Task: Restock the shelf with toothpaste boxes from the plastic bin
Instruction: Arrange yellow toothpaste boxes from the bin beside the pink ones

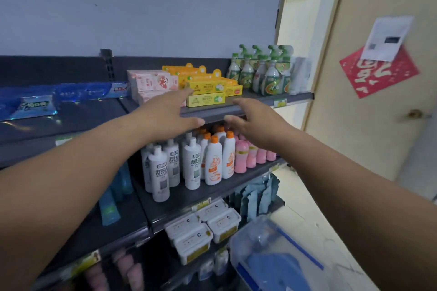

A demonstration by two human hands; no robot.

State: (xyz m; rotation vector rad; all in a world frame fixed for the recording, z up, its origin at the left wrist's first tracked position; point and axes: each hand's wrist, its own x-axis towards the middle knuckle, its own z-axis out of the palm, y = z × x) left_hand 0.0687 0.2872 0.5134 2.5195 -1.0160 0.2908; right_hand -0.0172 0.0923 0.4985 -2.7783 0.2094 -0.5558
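Yellow toothpaste boxes (pixel 205 99) lie stacked on the top shelf (pixel 212 112), with orange boxes (pixel 189 71) behind and pink boxes (pixel 151 82) to their left. My left hand (pixel 170 113) reaches toward the stack with straight fingers, its fingertips at the left end of the yellow boxes, holding nothing. My right hand (pixel 255 120) hovers in front of the shelf edge just right of the yellow boxes, fingers relaxed and empty. The clear plastic bin (pixel 267 238) with blue packs inside sits low at the bottom right.
Green spray bottles (pixel 264 73) stand at the shelf's right end. Blue toothpaste packs (pixel 71 94) lie at the left. White, orange-capped and pink bottles (pixel 212 156) fill the shelf below. White tubs (pixel 203 231) sit lower. A door (pixel 378 125) stands to the right.
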